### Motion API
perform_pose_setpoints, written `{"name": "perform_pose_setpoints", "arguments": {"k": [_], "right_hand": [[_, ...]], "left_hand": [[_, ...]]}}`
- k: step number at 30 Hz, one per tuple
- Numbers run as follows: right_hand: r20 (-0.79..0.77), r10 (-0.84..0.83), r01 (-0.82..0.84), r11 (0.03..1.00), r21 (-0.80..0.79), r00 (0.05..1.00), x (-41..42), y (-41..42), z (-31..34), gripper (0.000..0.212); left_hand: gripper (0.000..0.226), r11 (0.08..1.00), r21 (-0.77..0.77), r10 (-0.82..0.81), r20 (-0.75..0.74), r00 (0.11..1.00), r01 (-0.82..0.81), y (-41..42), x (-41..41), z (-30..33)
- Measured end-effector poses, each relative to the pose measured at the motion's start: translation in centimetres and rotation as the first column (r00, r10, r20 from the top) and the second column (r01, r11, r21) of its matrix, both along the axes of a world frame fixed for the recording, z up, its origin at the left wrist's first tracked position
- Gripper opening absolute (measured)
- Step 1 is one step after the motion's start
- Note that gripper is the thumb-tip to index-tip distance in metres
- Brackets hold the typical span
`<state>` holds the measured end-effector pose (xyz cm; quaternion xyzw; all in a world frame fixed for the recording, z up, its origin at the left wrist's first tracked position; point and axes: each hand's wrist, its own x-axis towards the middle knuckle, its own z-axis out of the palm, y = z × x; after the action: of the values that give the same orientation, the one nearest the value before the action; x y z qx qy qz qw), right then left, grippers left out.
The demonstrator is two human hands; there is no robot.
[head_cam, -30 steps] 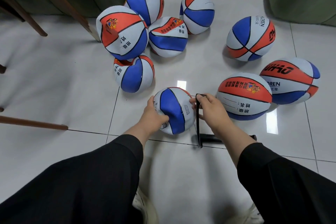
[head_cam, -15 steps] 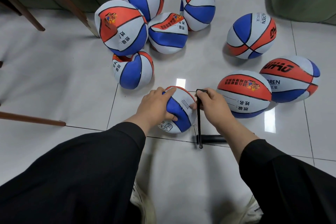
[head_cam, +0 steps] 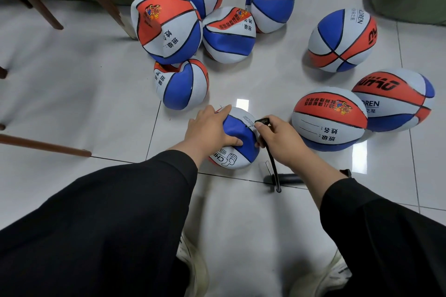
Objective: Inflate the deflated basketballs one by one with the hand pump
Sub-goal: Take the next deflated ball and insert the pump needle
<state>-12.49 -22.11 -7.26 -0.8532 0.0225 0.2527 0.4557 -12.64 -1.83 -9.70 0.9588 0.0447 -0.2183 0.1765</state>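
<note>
Centre of frame: my left hand (head_cam: 212, 128) presses the dented ball (head_cam: 237, 138), fingers spread; right hand (head_cam: 277, 138) fingers pinch the pump hose tip (head_cam: 261, 121) at its valve; pump (head_cam: 287, 178) lies on the floor below; judged needle going in, no pumping yet; upper-left cluster looks slack, right-side balls rounder.

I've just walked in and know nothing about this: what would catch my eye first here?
Probably the scatter of red, white and blue basketballs on the pale tiled floor, several visibly dented and soft. Nearest the camera, the left hand presses on one small ball while the right hand pinches the pump's needle end against it. The black hand pump lies on the floor just below.
</note>
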Motion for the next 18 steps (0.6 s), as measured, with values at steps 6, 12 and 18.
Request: {"name": "perform_pose_setpoints", "arguments": {"k": [6, 12, 18], "right_hand": [[-0.01, -0.013, 0.013, 0.999, 0.034, 1.0, 0.21, 0.1, -0.53, 0.023], [-0.014, 0.009, -0.009, 1.0, -0.007, 1.0, 0.35, 0.2, -0.1, 0.022], [0.007, 0.091, -0.09, 0.993, -0.077, 0.996, 0.92, 0.29, 0.03, 0.02]], "left_hand": [[0.108, 1.0, -0.009, 0.009, 0.001, 1.0, -0.009, 0.1, 0.22, -0.22], [0.109, 1.0, -0.013, 0.008, 0.009, 1.0, -0.008, 0.16, 0.06, -0.38], [0.111, 0.987, -0.141, 0.07, -0.027, 0.997, -0.073, 0.3, -0.06, -0.55]]}}
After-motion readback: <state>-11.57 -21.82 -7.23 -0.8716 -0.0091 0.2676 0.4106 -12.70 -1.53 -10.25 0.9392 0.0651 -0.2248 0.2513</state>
